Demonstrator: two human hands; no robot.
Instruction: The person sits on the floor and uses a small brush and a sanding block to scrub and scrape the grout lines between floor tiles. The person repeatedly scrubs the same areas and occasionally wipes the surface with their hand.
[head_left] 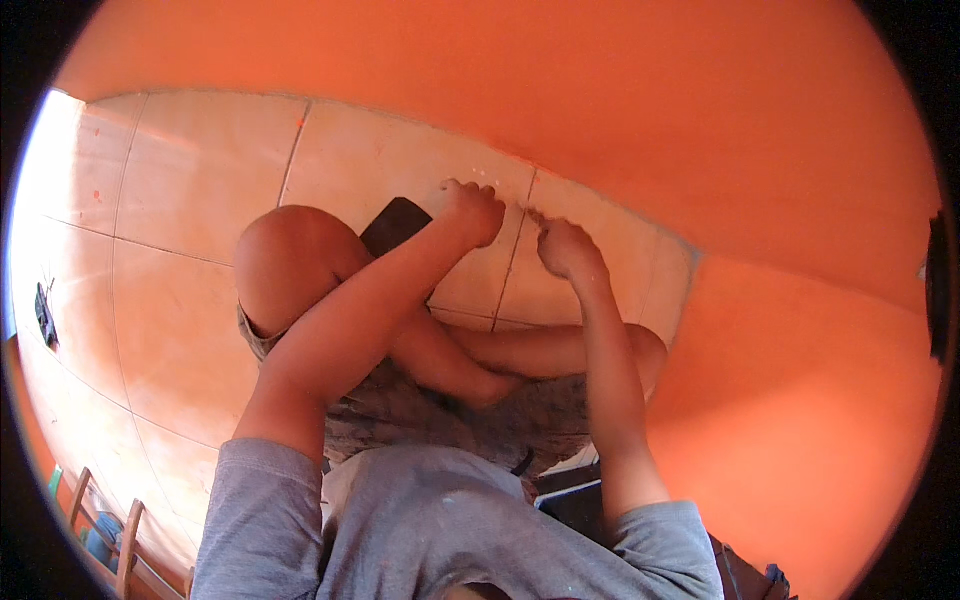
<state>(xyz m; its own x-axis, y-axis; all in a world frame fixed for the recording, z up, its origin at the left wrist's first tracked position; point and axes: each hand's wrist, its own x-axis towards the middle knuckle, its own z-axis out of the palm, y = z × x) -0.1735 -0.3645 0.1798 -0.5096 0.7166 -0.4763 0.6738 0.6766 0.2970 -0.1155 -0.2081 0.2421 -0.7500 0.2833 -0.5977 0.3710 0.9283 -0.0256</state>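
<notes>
My left hand (474, 212) is closed, its fingers curled, low over the floor tiles. Whatever it may hold is hidden. Small white specks (485, 175) lie on the tile just beyond it. To its right, my right hand (571, 250) is also closed, the two hands apart. A small dark brown streak (540, 216) shows right at its fingertips; whether it is a held thing or dirt on the tile I cannot make out. Left of my left hand, a dark flat rectangular object (396, 226) lies partly behind my forearm and knee.
I sit cross-legged on pale tiles (200, 170). An orange wall (620, 90) rises close beyond my hands, and another orange wall (800, 400) stands at the right. A wooden chair-like frame (128, 550) is at the lower left. A small dark object (46, 315) lies far left.
</notes>
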